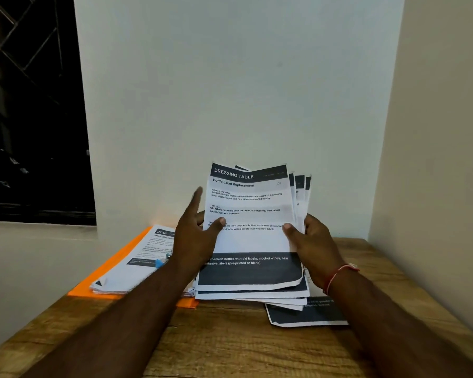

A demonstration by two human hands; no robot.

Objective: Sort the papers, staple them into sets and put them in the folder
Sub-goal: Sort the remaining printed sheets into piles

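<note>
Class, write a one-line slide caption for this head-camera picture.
Left hand and right hand hold a fanned stack of sheets at a wooden table, beside an orange folder bearing more papers.

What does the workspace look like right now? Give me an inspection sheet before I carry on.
Surface: wooden table, grain visible.
Job's things: fanned sheaf, front sheet headed DRESSING TABLE; orange folder at left under a paper stack; loose sheet at right.
Clutter: small blue item on the stack, too unclear to name.
Hands: left hand pinches the sheaf's left edge; right hand grips its right edge.
Cables: nothing seen.
Surroundings: pale walls; dark window at left.
</note>
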